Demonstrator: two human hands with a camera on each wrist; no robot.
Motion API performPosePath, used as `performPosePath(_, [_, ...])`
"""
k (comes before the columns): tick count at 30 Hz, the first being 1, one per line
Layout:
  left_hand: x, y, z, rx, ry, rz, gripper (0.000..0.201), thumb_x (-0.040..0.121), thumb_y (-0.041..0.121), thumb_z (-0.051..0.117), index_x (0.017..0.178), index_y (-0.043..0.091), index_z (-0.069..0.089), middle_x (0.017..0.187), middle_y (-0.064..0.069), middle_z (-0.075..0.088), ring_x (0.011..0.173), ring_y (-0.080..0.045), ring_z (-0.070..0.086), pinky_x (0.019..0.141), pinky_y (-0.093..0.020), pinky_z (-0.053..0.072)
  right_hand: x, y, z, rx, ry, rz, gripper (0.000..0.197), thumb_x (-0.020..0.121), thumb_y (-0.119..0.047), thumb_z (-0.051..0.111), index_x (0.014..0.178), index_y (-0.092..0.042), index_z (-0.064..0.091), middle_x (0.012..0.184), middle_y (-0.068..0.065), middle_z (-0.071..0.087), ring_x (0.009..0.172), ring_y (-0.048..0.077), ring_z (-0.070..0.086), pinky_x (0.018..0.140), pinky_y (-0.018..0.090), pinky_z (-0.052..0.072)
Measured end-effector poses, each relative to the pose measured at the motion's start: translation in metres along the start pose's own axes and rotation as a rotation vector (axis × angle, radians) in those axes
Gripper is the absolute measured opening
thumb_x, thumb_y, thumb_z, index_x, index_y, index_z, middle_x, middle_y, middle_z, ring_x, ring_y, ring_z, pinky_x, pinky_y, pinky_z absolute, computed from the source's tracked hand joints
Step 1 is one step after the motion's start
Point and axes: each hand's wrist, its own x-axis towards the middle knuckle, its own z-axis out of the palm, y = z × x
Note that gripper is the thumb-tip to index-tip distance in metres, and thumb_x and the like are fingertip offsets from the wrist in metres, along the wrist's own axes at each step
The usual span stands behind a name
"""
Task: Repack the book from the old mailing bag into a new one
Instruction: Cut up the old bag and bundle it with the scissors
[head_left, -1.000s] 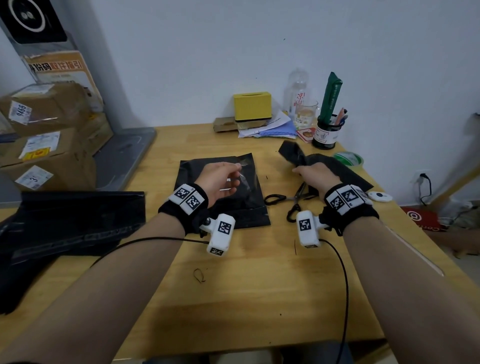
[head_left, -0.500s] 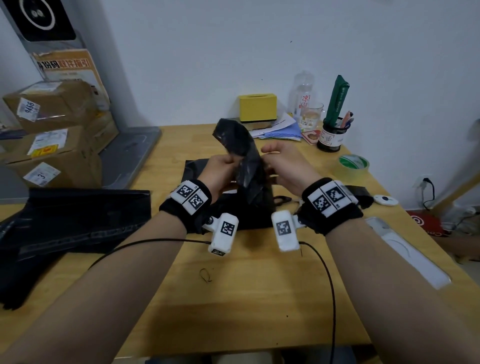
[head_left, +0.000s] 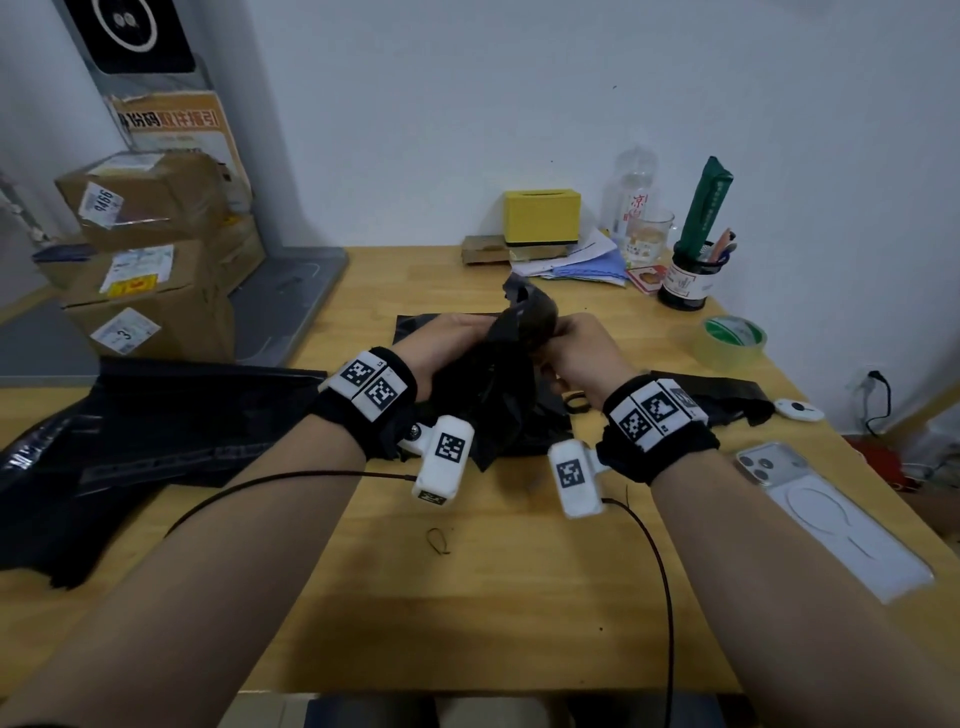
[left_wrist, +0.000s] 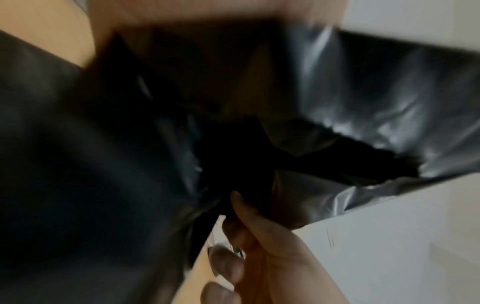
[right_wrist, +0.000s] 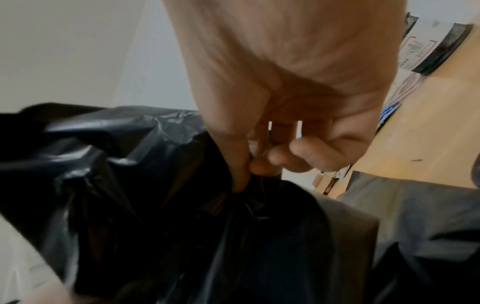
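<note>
Both hands hold a crumpled black mailing bag (head_left: 511, 358) between them, just above the table's middle. My left hand (head_left: 452, 338) grips its left side; in the left wrist view its fingers (left_wrist: 249, 226) pinch the plastic (left_wrist: 363, 92) near a torn edge. My right hand (head_left: 582, 343) grips the right side, thumb and fingers pinched on the bunched plastic (right_wrist: 130, 164) in the right wrist view (right_wrist: 249, 166). A flat black bag (head_left: 415, 327) lies on the table under the hands. No book shows.
A pile of flat black mailing bags (head_left: 130, 431) lies at the left, with cardboard boxes (head_left: 150, 280) behind. Scissors (head_left: 574, 401), another black plastic piece (head_left: 717, 397), a tape roll (head_left: 735, 338) and a phone (head_left: 831, 514) sit to the right. A pen cup (head_left: 688, 283) stands at the back.
My right hand carried the loose black bag from the table's right side to the middle, my left hand took hold of it, and both now bunch it lower down.
</note>
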Motion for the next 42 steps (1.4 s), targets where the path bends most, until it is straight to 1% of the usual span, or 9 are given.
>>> performPosePath(4, [-0.001,0.004,-0.009,0.089,0.173,0.089,0.027,0.098,0.013,0.054,0.08,0.018,0.074,0.069,0.001,0.07,0.063,-0.014,0.065,0.056,-0.024,0.05,0.002,0.0,-0.007,0.129,0.051,0.07,0.008,0.092,-0.009,0.066,0.084,-0.008,0.064,0.059,0.002,0.053,0.046,0.014,0.041,0.042,0.024,0.028])
performPosePath(8, [0.002,0.01,-0.027,0.062,0.456,0.147,0.016,0.094,0.022,0.055,0.091,0.016,0.069,0.064,0.005,0.045,0.047,-0.01,0.032,0.04,-0.02,0.02,0.007,-0.001,-0.016,0.239,0.24,0.131,0.018,0.087,-0.01,0.07,0.072,-0.011,0.058,0.057,0.002,0.048,0.044,0.015,0.034,0.042,0.025,0.022])
performPosePath(13, [-0.006,0.01,-0.017,0.138,0.169,-0.044,0.029,0.096,0.035,0.057,0.1,0.009,0.071,0.082,0.003,0.072,0.052,-0.01,0.051,0.044,-0.021,0.022,0.011,-0.004,-0.014,0.116,0.364,0.089,0.033,0.085,-0.013,0.069,0.054,-0.012,0.06,0.053,0.005,0.058,0.037,0.014,0.039,0.043,0.028,0.028])
performPosePath(19, [0.007,-0.003,-0.001,0.083,0.074,-0.147,0.063,0.088,0.066,0.055,0.115,0.01,0.067,0.106,-0.006,0.076,0.089,-0.019,0.067,0.06,-0.025,0.039,0.001,-0.007,0.002,-0.059,0.055,-0.014,0.026,0.088,-0.024,0.069,0.064,-0.014,0.068,0.074,0.018,0.071,0.043,0.02,0.043,0.04,0.022,0.026])
performPosePath(25, [0.022,-0.011,0.002,0.161,0.234,-0.048,0.026,0.087,0.036,0.071,0.103,0.015,0.068,0.087,0.0,0.073,0.081,-0.015,0.064,0.058,-0.025,0.039,-0.015,-0.009,-0.002,-0.18,-0.239,0.01,0.027,0.093,-0.019,0.07,0.068,-0.013,0.064,0.045,-0.006,0.057,0.039,0.011,0.04,0.043,0.024,0.024])
performPosePath(29, [0.03,-0.019,0.008,0.158,0.206,-0.038,0.015,0.091,0.019,0.067,0.104,0.013,0.07,0.09,-0.005,0.072,0.08,-0.018,0.064,0.071,-0.031,0.046,-0.015,-0.006,-0.017,-0.206,-0.331,0.071,0.016,0.091,-0.022,0.074,0.079,-0.011,0.072,0.062,-0.001,0.067,0.045,0.012,0.044,0.041,0.022,0.024])
performPosePath(33, [0.042,-0.024,0.013,0.144,0.271,-0.061,0.008,0.094,0.01,0.06,0.094,0.012,0.067,0.085,-0.008,0.065,0.07,-0.018,0.056,0.059,-0.029,0.038,-0.006,0.008,-0.051,-0.086,-0.054,0.13,0.024,0.092,-0.028,0.074,0.103,-0.007,0.075,0.083,0.005,0.068,0.056,0.015,0.052,0.046,0.026,0.038])
performPosePath(39, [0.054,-0.031,0.02,0.097,0.292,-0.089,0.009,0.094,0.003,0.056,0.095,0.01,0.06,0.091,-0.011,0.056,0.075,-0.019,0.049,0.051,-0.025,0.032,0.014,0.053,-0.103,-0.51,0.185,0.381,0.06,0.093,-0.044,0.067,0.134,-0.001,0.058,0.135,0.016,0.059,0.118,0.034,0.058,0.098,0.042,0.049])
performPosePath(42, [0.06,-0.034,0.027,0.093,0.284,-0.096,0.012,0.094,0.001,0.054,0.102,0.009,0.059,0.095,-0.011,0.053,0.07,-0.017,0.047,0.051,-0.024,0.033,0.016,0.07,-0.108,-0.6,0.07,0.457,0.055,0.095,-0.045,0.063,0.129,-0.003,0.052,0.129,0.018,0.053,0.116,0.035,0.054,0.08,0.035,0.047])
